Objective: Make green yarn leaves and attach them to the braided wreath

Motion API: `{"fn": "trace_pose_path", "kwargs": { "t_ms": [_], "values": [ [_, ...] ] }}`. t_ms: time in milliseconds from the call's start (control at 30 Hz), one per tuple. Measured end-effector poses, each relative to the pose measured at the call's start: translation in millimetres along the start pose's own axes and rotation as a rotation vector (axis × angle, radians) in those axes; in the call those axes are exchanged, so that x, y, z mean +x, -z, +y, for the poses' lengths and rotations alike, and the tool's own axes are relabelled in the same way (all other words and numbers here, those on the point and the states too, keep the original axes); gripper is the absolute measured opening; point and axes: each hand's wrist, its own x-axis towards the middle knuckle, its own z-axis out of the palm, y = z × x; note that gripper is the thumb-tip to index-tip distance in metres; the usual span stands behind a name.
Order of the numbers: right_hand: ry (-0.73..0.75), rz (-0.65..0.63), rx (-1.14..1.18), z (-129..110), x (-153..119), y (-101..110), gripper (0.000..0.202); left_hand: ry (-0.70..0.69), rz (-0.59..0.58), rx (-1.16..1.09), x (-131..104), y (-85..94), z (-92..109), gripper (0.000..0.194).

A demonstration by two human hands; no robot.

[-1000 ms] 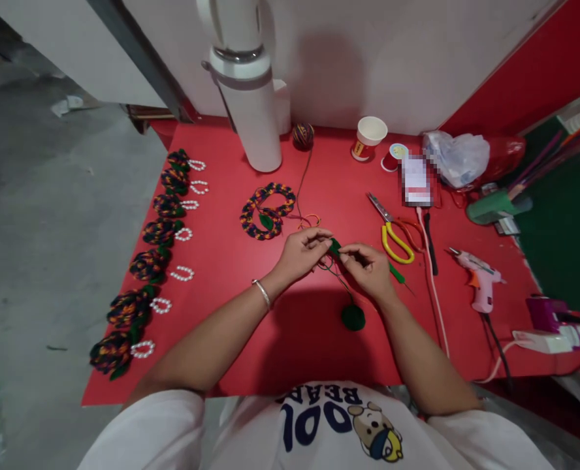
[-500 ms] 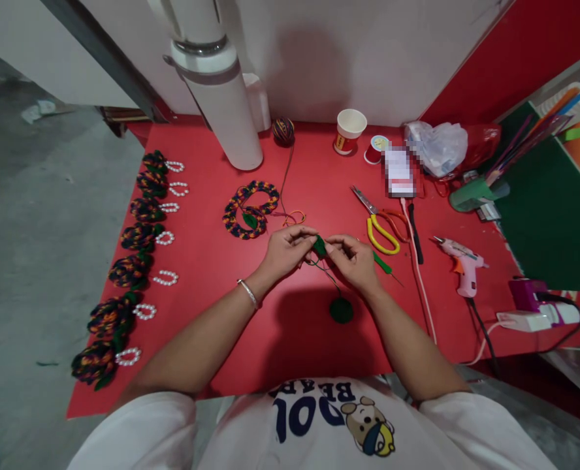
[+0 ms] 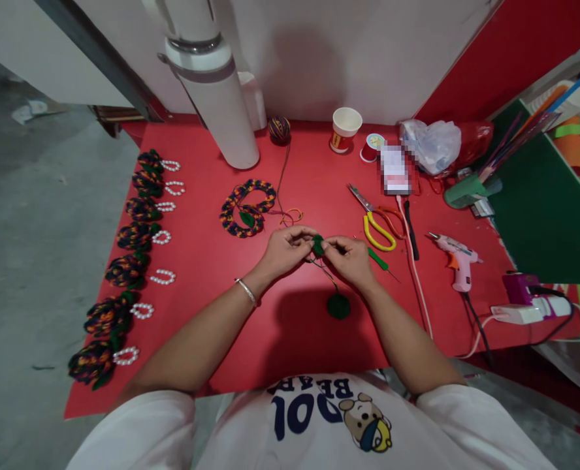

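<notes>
Between my two hands is a small dark green crocheted piece (image 3: 318, 245). My left hand (image 3: 289, 250) pinches its left side between thumb and fingers. On the other side, my right hand (image 3: 347, 260) grips it by the right edge. Loose strands hang below, and one runs down to a dark green yarn ball (image 3: 338, 305) on the table. A crochet hook with a green handle (image 3: 378, 259) lies just right of my right hand. Beyond my left hand rests a multicoloured crocheted strip (image 3: 247, 209) curled into a loop, with a green leaf on it.
Yellow-and-orange-handled scissors (image 3: 379, 233), a pink glue gun (image 3: 459, 260) and a phone (image 3: 396, 170) lie to the right on the red table (image 3: 251, 339). A tall white flask (image 3: 231, 111) and a paper cup (image 3: 345, 130) stand behind. Several crocheted flowers (image 3: 127, 270) with pearl loops line the left edge.
Both hands keep hold of the green piece, which has turned slightly between the fingers. The whole view has shifted a little.
</notes>
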Motion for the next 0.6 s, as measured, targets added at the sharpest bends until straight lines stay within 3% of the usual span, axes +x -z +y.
{"fn": "trace_pose_path", "kwargs": {
  "t_ms": [600],
  "values": [
    [0.025,-0.032,0.012,-1.9,0.1,1.7,0.027,-0.004,-0.018,-0.015,-0.8,-0.7,0.2,0.022]
  ]
}}
